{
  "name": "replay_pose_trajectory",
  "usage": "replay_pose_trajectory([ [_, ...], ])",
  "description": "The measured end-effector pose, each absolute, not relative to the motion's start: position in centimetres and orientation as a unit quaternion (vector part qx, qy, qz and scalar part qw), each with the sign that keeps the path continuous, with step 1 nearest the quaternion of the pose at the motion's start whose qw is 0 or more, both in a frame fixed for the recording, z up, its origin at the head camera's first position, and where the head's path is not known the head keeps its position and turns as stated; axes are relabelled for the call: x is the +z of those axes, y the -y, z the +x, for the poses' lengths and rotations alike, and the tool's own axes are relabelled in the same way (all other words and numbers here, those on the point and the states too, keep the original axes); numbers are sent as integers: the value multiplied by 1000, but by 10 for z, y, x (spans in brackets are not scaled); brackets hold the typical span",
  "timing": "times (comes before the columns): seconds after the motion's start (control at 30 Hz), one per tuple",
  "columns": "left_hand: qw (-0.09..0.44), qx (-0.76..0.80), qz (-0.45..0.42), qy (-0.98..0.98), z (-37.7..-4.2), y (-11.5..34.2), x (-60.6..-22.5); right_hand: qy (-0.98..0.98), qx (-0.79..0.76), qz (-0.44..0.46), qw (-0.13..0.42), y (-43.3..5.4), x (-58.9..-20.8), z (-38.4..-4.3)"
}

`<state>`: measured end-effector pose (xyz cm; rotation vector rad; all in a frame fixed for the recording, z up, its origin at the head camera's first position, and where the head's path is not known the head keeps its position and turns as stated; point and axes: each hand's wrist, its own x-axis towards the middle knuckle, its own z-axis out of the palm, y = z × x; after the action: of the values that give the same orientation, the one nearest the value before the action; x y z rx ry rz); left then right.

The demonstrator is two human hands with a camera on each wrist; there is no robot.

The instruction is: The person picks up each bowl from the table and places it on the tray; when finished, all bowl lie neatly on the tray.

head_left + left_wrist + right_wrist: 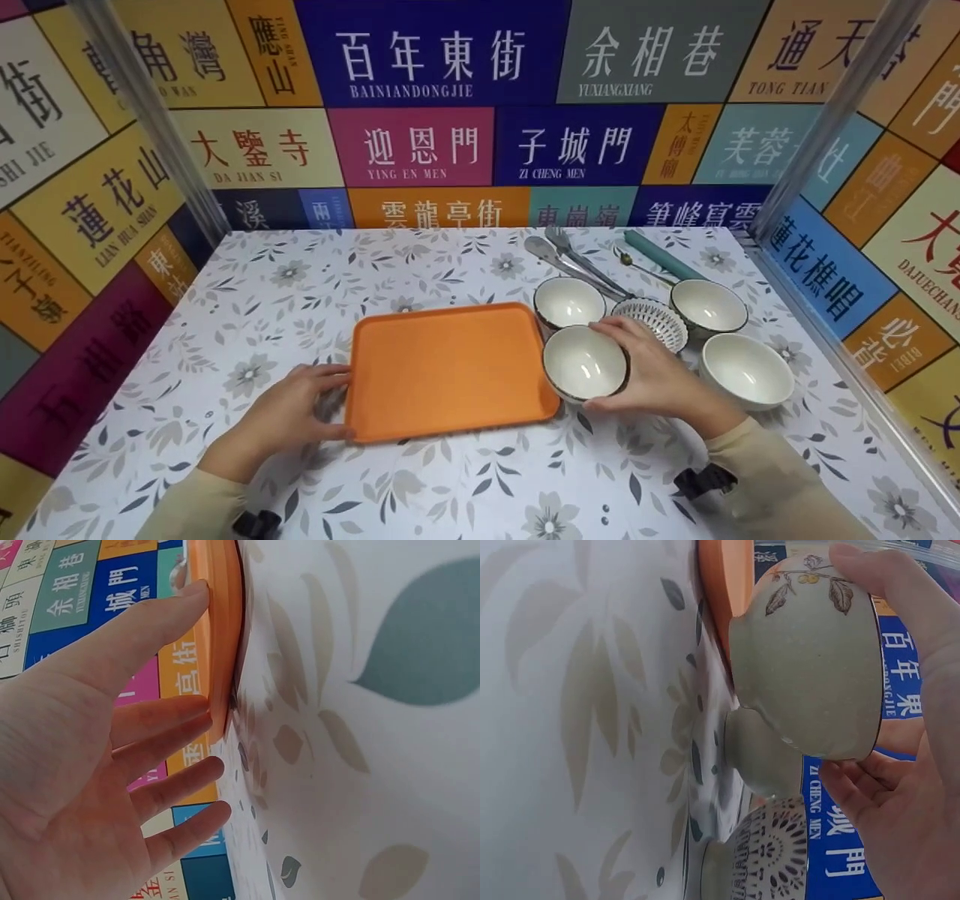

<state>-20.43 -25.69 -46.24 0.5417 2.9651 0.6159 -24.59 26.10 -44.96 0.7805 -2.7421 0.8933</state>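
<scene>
An orange rectangular tray lies on the table. At its left edge is my left hand, thumb and fingertips touching the rim with fingers fairly straight, as the left wrist view also shows. My right hand grips a white bowl by its right side, thumb near the front rim and fingers at the back. This bowl has a dark rim and a painted leaf sprig outside; it is upright beside the tray's right edge. Just behind it stand another white bowl and a black-and-white patterned bowl.
Two more white bowls stand at the right, one behind and one nearer. Behind the bowls lie a metal spoon, a fork, a small thin spoon and a green stick-like object. Printed panels wall the table's back and sides.
</scene>
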Motion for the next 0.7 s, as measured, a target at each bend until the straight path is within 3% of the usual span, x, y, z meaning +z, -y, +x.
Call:
replay_pose_trajectory([
  [0.7,17,182,179,-967,-206,258,-467,905,332,263,48,-172,-455,-273],
])
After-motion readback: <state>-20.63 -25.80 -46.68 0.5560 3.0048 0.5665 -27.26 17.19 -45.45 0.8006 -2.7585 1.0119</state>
